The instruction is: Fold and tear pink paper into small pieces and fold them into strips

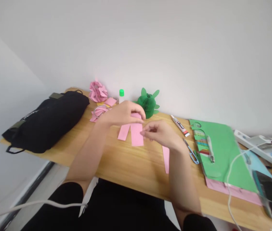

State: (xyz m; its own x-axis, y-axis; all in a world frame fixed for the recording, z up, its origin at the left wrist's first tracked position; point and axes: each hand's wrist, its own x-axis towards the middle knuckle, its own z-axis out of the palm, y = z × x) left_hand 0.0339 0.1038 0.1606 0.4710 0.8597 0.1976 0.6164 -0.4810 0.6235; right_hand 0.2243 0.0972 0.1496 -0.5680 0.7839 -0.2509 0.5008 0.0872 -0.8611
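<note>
A pink paper strip (137,136) hangs between my hands, over the middle of the wooden table. My left hand (126,113) curls over its upper part, with the thumb across the paper. At the strip's right edge, the thumb and fingertips of my right hand (159,132) are pinched together. Another pink strip (124,132) lies just left of it, partly under my left hand. A third pink piece (166,158) is on the table, partly hidden by my right forearm. Behind my hands stands a green pleated paper ball with leaves (147,103).
A black bag (46,120) lies at the left. Near the wall are a crumpled pink paper flower (98,91) and a green-capped glue stick (121,93). Rightward lie a glue tube (180,125), blue-handled scissors (193,155), green sheets (220,147), a power strip (253,146) and a phone (270,195).
</note>
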